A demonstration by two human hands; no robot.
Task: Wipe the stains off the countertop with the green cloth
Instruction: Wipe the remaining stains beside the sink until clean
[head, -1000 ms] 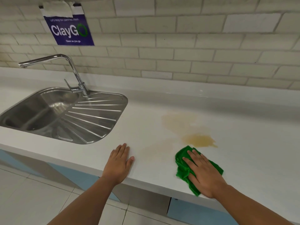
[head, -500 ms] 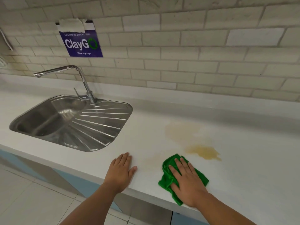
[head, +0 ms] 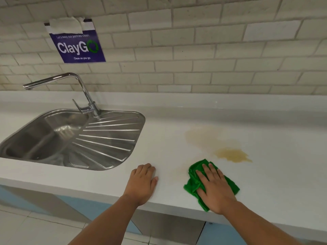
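My right hand (head: 215, 189) presses flat, fingers straight, on a crumpled green cloth (head: 192, 184) near the front edge of the white countertop (head: 274, 156). A dark yellow-brown stain (head: 232, 155) lies just beyond and to the right of the cloth, apart from it. A paler stain (head: 200, 137) spreads farther back. A faint smear (head: 174, 171) shows left of the cloth. My left hand (head: 142, 183) rests flat on the counter, left of the cloth, holding nothing.
A steel sink (head: 33, 137) with a ribbed drainer (head: 109, 138) and a tap (head: 85, 96) sits at the left. A tiled wall with a purple ClayGo sign (head: 77, 46) rises behind. The counter's front edge drops to blue cabinets and a tiled floor.
My right hand slid the cloth left across the faint smear, then back slightly right. The left hand stayed put on the counter. The camera view shifted.
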